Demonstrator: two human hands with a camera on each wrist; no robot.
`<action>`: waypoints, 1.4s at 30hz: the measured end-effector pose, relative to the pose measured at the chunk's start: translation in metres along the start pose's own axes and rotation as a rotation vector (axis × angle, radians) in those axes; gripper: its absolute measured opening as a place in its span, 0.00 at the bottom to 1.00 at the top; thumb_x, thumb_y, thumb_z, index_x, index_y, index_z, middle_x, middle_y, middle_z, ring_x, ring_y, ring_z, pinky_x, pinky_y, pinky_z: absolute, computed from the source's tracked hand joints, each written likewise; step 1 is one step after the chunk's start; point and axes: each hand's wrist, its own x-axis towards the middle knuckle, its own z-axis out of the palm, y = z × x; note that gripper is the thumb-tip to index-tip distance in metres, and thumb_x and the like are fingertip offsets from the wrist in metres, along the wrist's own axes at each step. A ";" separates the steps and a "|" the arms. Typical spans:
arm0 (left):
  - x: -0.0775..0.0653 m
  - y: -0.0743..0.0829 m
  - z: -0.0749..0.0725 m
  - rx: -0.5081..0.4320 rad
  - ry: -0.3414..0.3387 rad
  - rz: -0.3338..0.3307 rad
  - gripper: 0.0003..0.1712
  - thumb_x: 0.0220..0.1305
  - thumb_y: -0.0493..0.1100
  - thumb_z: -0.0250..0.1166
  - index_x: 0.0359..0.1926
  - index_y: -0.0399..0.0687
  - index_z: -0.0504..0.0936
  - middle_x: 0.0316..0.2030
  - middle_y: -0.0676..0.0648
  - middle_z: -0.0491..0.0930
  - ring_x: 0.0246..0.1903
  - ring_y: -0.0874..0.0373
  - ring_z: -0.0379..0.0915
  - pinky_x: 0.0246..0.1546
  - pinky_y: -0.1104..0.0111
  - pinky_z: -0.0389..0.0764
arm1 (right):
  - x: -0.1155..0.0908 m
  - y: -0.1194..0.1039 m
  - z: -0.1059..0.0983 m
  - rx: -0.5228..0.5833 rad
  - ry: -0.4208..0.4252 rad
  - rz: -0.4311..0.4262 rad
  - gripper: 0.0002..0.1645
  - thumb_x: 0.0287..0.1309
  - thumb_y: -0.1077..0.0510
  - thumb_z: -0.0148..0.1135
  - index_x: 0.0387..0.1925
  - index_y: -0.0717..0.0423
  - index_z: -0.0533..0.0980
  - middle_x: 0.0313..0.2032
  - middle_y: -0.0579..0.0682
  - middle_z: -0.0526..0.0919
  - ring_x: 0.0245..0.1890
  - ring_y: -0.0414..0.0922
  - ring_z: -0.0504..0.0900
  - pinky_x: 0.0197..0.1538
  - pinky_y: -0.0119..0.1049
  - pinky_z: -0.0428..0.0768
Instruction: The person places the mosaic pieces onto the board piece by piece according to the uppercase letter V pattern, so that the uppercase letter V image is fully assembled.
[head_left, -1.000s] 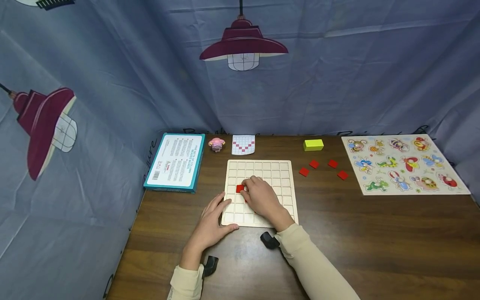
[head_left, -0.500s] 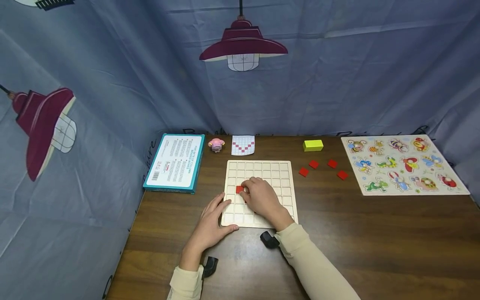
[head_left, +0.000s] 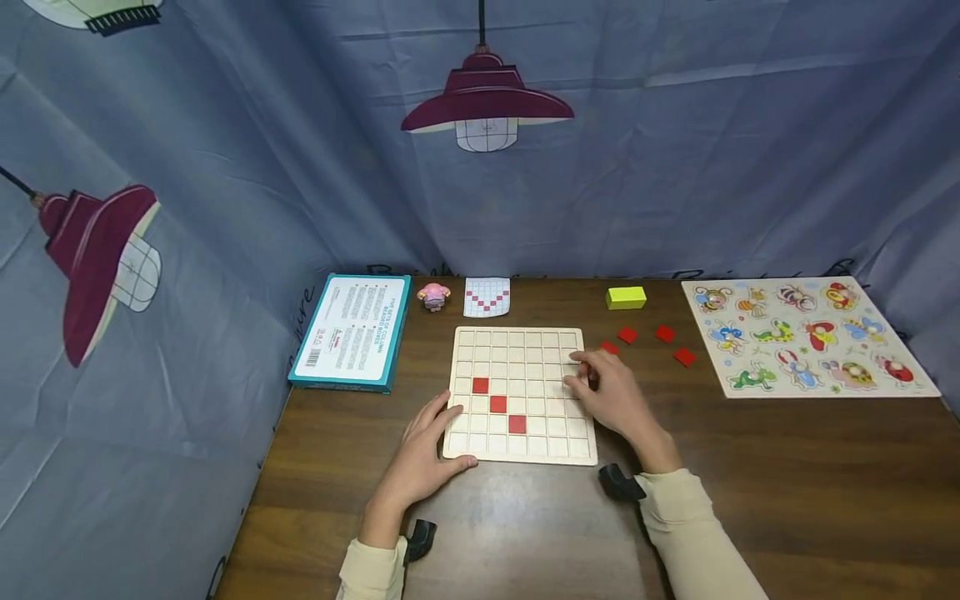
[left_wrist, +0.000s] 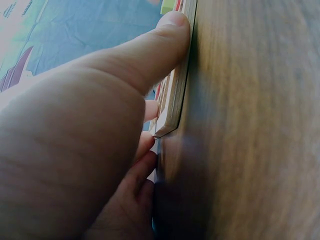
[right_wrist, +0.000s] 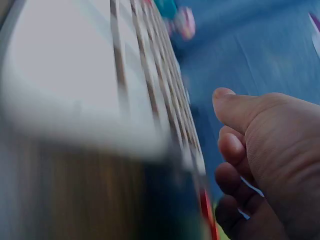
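A pale gridded board [head_left: 547, 446] lies flat on the table, with three red square tiles set in its cells in a descending diagonal: one upper left [head_left: 480, 386], one middle [head_left: 498, 404] and one lower right [head_left: 517, 424]. At the board's front left corner my left hand [head_left: 422, 446] rests, its fingers along the left side and thumb [left_wrist: 172, 37] against the front edge. Over the board's right edge hovers my right hand [head_left: 615, 396], fingers loosely bent and nothing seen between them. Several loose red tiles [head_left: 664, 334] lie beyond it, one partly hidden by the hand.
Behind the board lie a small pattern card [head_left: 487, 310] and a pink figurine [head_left: 433, 297]. A teal and white box [head_left: 348, 333] is at left. A yellow-green block [head_left: 626, 297] and a sheet of insect pictures [head_left: 810, 333] are at right, in front of a blue curtain [head_left: 637, 183].
My right hand has left the tiles on the board and moved right to the board's edge, uncovering the lower tiles. The left hand stays put. The head view has tilted slightly up.
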 end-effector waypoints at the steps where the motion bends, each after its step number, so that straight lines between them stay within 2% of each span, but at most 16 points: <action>1: 0.000 0.000 0.000 0.000 -0.003 0.000 0.48 0.53 0.57 0.79 0.72 0.53 0.71 0.79 0.48 0.56 0.79 0.42 0.49 0.73 0.36 0.57 | -0.004 0.011 -0.006 -0.009 0.017 0.020 0.24 0.61 0.54 0.73 0.56 0.60 0.80 0.38 0.52 0.81 0.40 0.48 0.76 0.46 0.45 0.74; 5: -0.001 -0.001 0.000 -0.008 -0.005 0.005 0.48 0.54 0.58 0.79 0.73 0.53 0.70 0.80 0.48 0.55 0.79 0.42 0.49 0.72 0.36 0.57 | -0.017 0.048 -0.025 -0.033 0.078 0.090 0.25 0.60 0.55 0.73 0.57 0.60 0.79 0.42 0.56 0.81 0.43 0.53 0.79 0.48 0.50 0.76; 10: 0.000 -0.002 0.000 -0.014 -0.001 0.004 0.48 0.54 0.58 0.78 0.73 0.55 0.70 0.80 0.49 0.55 0.79 0.42 0.49 0.72 0.36 0.57 | -0.015 0.068 -0.032 -0.040 0.115 0.109 0.26 0.60 0.56 0.74 0.57 0.61 0.78 0.41 0.57 0.81 0.40 0.53 0.80 0.45 0.47 0.76; 16: 0.000 -0.003 0.000 -0.009 0.000 0.008 0.48 0.54 0.59 0.78 0.73 0.54 0.70 0.80 0.49 0.55 0.79 0.42 0.49 0.72 0.36 0.57 | -0.001 0.070 -0.026 -0.044 0.141 0.119 0.27 0.57 0.57 0.76 0.56 0.64 0.79 0.39 0.58 0.81 0.39 0.53 0.79 0.44 0.46 0.75; 21: 0.000 -0.003 0.000 -0.005 -0.004 0.004 0.48 0.54 0.59 0.78 0.73 0.54 0.70 0.80 0.49 0.55 0.79 0.42 0.48 0.72 0.36 0.57 | 0.008 0.070 -0.018 -0.109 0.144 0.156 0.25 0.61 0.50 0.73 0.54 0.61 0.81 0.38 0.57 0.82 0.38 0.53 0.78 0.43 0.49 0.74; 26: 0.000 -0.002 0.000 -0.005 -0.003 0.004 0.48 0.54 0.58 0.78 0.73 0.54 0.70 0.80 0.49 0.54 0.79 0.41 0.49 0.72 0.36 0.57 | 0.011 0.068 -0.014 -0.190 0.135 0.203 0.20 0.66 0.48 0.67 0.52 0.56 0.81 0.41 0.55 0.83 0.45 0.57 0.81 0.47 0.57 0.77; 31: -0.001 -0.004 0.001 -0.007 0.002 0.002 0.48 0.54 0.59 0.79 0.73 0.54 0.70 0.80 0.49 0.54 0.78 0.41 0.49 0.72 0.36 0.59 | 0.009 0.068 -0.016 -0.201 0.106 0.185 0.21 0.67 0.49 0.66 0.55 0.58 0.80 0.43 0.57 0.82 0.50 0.60 0.81 0.51 0.60 0.77; 38: -0.001 -0.006 0.001 0.004 0.005 -0.003 0.48 0.53 0.59 0.79 0.73 0.56 0.70 0.80 0.49 0.55 0.79 0.42 0.49 0.72 0.36 0.58 | 0.007 0.068 -0.013 -0.232 0.117 0.142 0.18 0.67 0.51 0.65 0.51 0.60 0.80 0.37 0.56 0.80 0.40 0.55 0.79 0.41 0.54 0.77; 42: 0.000 -0.005 0.001 0.001 0.001 -0.002 0.48 0.54 0.60 0.78 0.73 0.55 0.70 0.80 0.48 0.55 0.79 0.42 0.49 0.72 0.36 0.58 | 0.006 0.068 -0.012 -0.246 0.136 0.133 0.17 0.67 0.52 0.65 0.49 0.60 0.79 0.36 0.55 0.78 0.39 0.54 0.78 0.38 0.52 0.76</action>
